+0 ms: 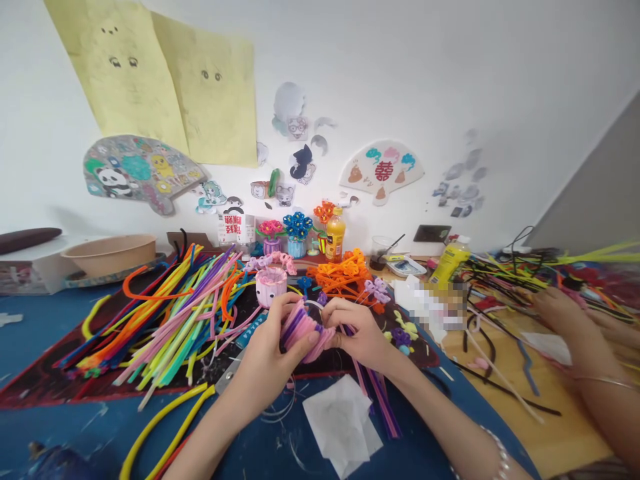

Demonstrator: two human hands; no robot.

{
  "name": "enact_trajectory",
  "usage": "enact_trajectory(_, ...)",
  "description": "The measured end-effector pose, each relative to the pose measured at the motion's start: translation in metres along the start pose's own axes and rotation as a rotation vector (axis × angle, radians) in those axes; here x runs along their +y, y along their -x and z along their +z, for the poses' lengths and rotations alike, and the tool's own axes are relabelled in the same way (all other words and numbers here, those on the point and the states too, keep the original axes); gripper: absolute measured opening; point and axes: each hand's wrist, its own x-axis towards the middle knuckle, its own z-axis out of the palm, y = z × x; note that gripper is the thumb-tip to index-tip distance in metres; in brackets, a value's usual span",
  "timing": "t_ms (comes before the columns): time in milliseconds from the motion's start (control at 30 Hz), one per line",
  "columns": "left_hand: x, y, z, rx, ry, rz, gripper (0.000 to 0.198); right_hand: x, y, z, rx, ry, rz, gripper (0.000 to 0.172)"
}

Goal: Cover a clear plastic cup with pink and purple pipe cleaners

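My left hand (265,363) is wrapped round a ribbed pink and purple pipe-cleaner piece (303,333), thumb on its near side. Closed at the piece's right edge, my right hand (363,333) pinches a pipe cleaner there; the fingertips partly hide it. Long pink and purple pipe cleaners (383,403) trail below the right hand onto the blue tabletop. Just behind my left hand stands a pink pipe-cleaner pot (271,287) with stick-on eyes. White paper pieces (337,420) lie below my hands, and a clear line or wire (280,410) is coiled beside them.
A large heap of coloured pipe cleaners (170,320) spreads on the left. Orange pipe-cleaner flowers (345,273) lie behind my hands, with a yellow drink bottle (335,235) at the wall. On the right, another person's hand (563,320) is over black pipe cleaners (505,283).
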Motion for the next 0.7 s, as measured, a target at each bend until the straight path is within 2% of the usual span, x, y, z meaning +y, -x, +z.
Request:
enact_trajectory(133,0.000,0.000,-0.001,-0.005,0.050,-0.026,0.040,0.002,0.000,0.000,-0.027,-0.028,0.057,0.041)
enact_trajectory(300,-0.002,-0.001,-0.001,-0.046,0.191,-0.102,0.042,0.006,-0.001,-0.004,-0.043,-0.258,0.238,0.044)
enact_trajectory(367,-0.002,-0.003,-0.001,-0.027,0.207,-0.113,0.041,0.007,-0.001,-0.005,-0.049,-0.300,0.293,0.044)
enact_trajectory(467,-0.001,-0.005,-0.004,0.049,0.168,-0.090,0.037,0.008,-0.001,-0.006,-0.035,-0.289,0.284,0.044)
enact_trajectory(567,0.004,-0.003,-0.009,0.212,-0.069,0.103,0.033,0.005,-0.001,-0.007,0.017,-0.198,0.191,0.039)
enact_trajectory(633,0.011,0.001,-0.012,0.308,-0.274,0.301,0.024,0.000,0.000,-0.007,0.067,-0.022,0.068,0.032)
enact_trajectory(700,0.017,0.005,-0.013,0.339,-0.388,0.435,0.012,-0.007,0.001,-0.006,0.121,0.181,-0.060,0.024)
